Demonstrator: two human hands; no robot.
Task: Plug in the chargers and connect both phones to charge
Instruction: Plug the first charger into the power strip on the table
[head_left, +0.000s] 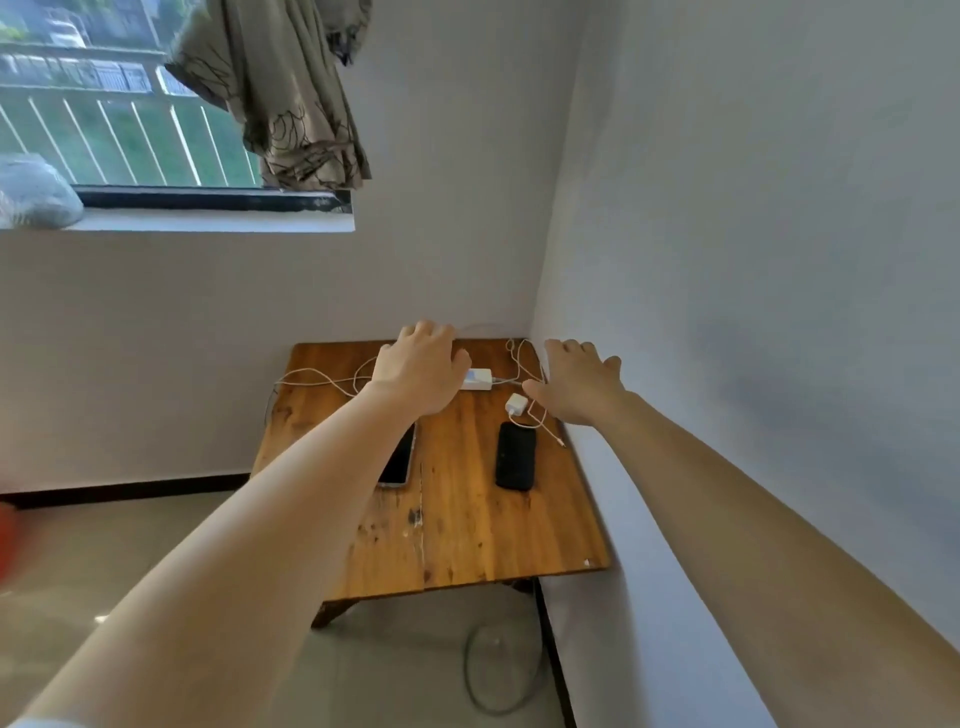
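A small wooden table (467, 530) stands in the room's corner. On its far side lies a white power strip (479, 378), and my left hand (418, 371) rests over its left end, fingers curved down; what it grips is hidden. My right hand (576, 384) hovers open, fingers spread, just right of a white charger plug (516, 404) whose white cable (543, 421) trails toward the table's right edge. A black phone (515, 455) lies face up near the right side. A second phone (399, 460) with a silver rim lies partly under my left forearm. Another white cable (317, 378) loops at far left.
White walls close in behind and to the right of the table. A window with a hanging curtain (291, 88) is at upper left. A grey cord (493, 670) loops on the tiled floor below the table's front edge.
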